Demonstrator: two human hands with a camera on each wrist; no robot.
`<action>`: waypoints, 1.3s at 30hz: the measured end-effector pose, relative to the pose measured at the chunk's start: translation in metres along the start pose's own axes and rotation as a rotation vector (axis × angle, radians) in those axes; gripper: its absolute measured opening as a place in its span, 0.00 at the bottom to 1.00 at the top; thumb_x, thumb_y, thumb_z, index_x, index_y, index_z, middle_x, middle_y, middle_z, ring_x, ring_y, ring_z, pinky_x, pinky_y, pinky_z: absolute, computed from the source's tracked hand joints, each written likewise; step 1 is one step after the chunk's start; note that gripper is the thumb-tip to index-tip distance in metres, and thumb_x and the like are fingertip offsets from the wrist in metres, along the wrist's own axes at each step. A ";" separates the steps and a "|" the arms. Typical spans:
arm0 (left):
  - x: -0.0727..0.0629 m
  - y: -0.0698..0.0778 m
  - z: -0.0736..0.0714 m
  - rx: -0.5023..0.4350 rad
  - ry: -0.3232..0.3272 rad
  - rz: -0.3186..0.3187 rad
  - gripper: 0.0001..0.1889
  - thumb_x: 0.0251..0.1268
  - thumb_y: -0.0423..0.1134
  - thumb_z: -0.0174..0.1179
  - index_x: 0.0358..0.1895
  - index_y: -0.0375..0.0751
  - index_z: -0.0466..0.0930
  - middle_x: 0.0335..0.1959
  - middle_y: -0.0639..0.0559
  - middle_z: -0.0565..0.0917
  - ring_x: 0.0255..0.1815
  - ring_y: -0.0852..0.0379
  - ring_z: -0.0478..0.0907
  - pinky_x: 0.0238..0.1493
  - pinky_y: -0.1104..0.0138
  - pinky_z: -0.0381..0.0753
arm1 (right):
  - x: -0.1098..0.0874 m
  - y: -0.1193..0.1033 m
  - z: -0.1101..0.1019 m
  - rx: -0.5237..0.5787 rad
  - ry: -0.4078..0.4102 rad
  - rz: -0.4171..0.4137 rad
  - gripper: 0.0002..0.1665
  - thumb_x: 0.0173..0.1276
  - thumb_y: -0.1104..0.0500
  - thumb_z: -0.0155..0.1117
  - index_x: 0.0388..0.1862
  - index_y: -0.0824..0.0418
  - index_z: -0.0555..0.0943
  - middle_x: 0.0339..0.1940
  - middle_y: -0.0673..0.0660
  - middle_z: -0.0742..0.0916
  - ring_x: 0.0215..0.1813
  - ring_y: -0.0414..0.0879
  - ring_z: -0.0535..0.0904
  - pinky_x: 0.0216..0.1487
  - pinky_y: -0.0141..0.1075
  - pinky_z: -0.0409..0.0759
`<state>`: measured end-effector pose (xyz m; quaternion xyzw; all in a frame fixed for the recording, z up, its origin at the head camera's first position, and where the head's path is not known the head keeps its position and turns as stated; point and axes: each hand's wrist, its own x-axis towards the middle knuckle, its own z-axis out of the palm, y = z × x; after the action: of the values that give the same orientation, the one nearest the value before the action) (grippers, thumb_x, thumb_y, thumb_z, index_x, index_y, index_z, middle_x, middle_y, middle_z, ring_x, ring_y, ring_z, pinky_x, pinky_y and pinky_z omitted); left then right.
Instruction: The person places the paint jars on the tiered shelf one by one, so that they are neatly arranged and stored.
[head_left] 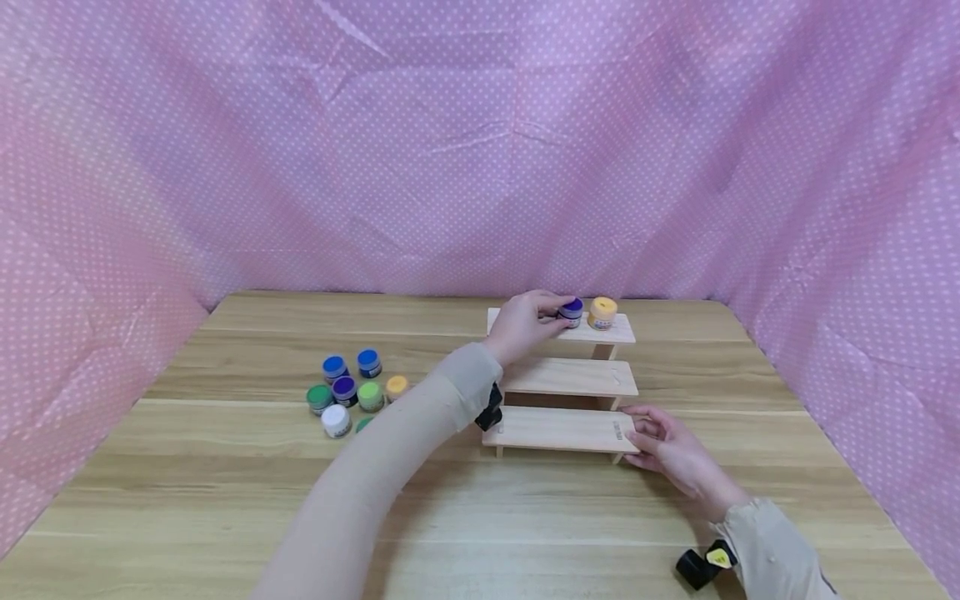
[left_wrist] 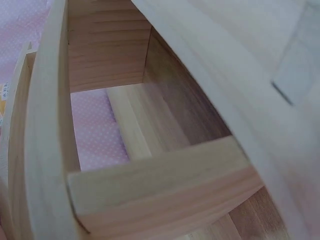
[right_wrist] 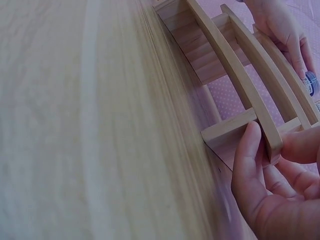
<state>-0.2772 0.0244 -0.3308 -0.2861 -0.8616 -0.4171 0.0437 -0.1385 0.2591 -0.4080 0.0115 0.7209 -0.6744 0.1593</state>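
Observation:
A three-step wooden display rack (head_left: 558, 429) stands on the table. On its top step my left hand (head_left: 521, 327) pinches a small paint jar with a purple lid (head_left: 572, 313) between thumb and fingers. Just right of that jar sits a yellow-lidded paint jar (head_left: 602, 313). My right hand (head_left: 675, 454) grips the right end of the bottom step, thumb and fingers on either side of the board in the right wrist view. That view also catches the left hand (right_wrist: 277, 22) at the jar (right_wrist: 311, 82). Only the rack's boards (left_wrist: 165, 185) fill most of the left wrist view.
Left of the rack, several paint jars stand grouped on the table: blue (head_left: 369, 362), green (head_left: 319, 398), purple (head_left: 344, 390), light green (head_left: 371, 396), yellow (head_left: 397, 386) and white (head_left: 336, 421). My left forearm partly covers another green one. Pink dotted cloth (head_left: 480, 167) hangs around the table.

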 end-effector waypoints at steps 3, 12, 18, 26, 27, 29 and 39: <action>0.000 0.000 0.000 -0.016 -0.006 -0.002 0.23 0.59 0.42 0.66 0.58 0.46 0.78 0.52 0.50 0.82 0.50 0.58 0.81 0.48 0.78 0.78 | 0.000 0.000 0.000 -0.009 0.002 0.000 0.17 0.70 0.70 0.51 0.56 0.58 0.71 0.38 0.49 0.79 0.40 0.39 0.80 0.44 0.33 0.83; 0.001 -0.003 -0.003 -0.014 -0.061 0.007 0.26 0.60 0.39 0.65 0.62 0.43 0.74 0.59 0.47 0.75 0.55 0.54 0.78 0.55 0.74 0.77 | 0.001 -0.001 0.001 -0.040 0.017 0.008 0.21 0.68 0.70 0.52 0.60 0.67 0.66 0.40 0.51 0.78 0.41 0.41 0.79 0.47 0.35 0.83; -0.001 -0.001 -0.009 -0.031 -0.067 -0.005 0.26 0.60 0.38 0.65 0.63 0.44 0.72 0.60 0.49 0.73 0.58 0.54 0.75 0.58 0.70 0.75 | 0.001 0.000 0.003 -0.029 0.001 -0.004 0.20 0.69 0.70 0.51 0.60 0.68 0.66 0.39 0.50 0.79 0.41 0.40 0.80 0.46 0.35 0.83; -0.002 0.007 -0.021 -0.078 -0.064 0.006 0.22 0.62 0.37 0.62 0.61 0.41 0.75 0.61 0.46 0.72 0.57 0.53 0.75 0.57 0.69 0.77 | 0.001 -0.001 0.002 -0.038 0.018 0.010 0.22 0.70 0.70 0.51 0.62 0.69 0.64 0.39 0.50 0.79 0.41 0.40 0.80 0.46 0.35 0.83; -0.002 0.008 -0.022 -0.071 -0.053 0.012 0.22 0.62 0.37 0.63 0.60 0.41 0.75 0.61 0.46 0.72 0.56 0.53 0.75 0.58 0.67 0.76 | 0.001 -0.001 0.002 -0.039 0.014 0.008 0.22 0.70 0.70 0.50 0.62 0.70 0.64 0.39 0.50 0.79 0.41 0.40 0.80 0.46 0.35 0.83; -0.003 0.012 -0.027 -0.062 -0.043 0.019 0.22 0.62 0.37 0.63 0.59 0.41 0.75 0.60 0.46 0.73 0.56 0.53 0.76 0.60 0.64 0.75 | 0.000 -0.001 0.002 -0.034 0.009 0.005 0.21 0.70 0.70 0.50 0.61 0.69 0.64 0.39 0.49 0.80 0.41 0.40 0.80 0.45 0.35 0.83; -0.014 0.027 -0.052 -0.050 -0.005 0.074 0.21 0.60 0.38 0.64 0.57 0.41 0.77 0.56 0.50 0.76 0.54 0.56 0.76 0.59 0.69 0.75 | -0.001 0.000 0.002 -0.007 0.013 0.000 0.17 0.70 0.70 0.51 0.55 0.56 0.71 0.38 0.49 0.80 0.40 0.40 0.80 0.44 0.34 0.83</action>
<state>-0.2594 -0.0076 -0.2828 -0.3195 -0.8400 -0.4357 0.0500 -0.1374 0.2577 -0.4080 0.0156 0.7242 -0.6718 0.1547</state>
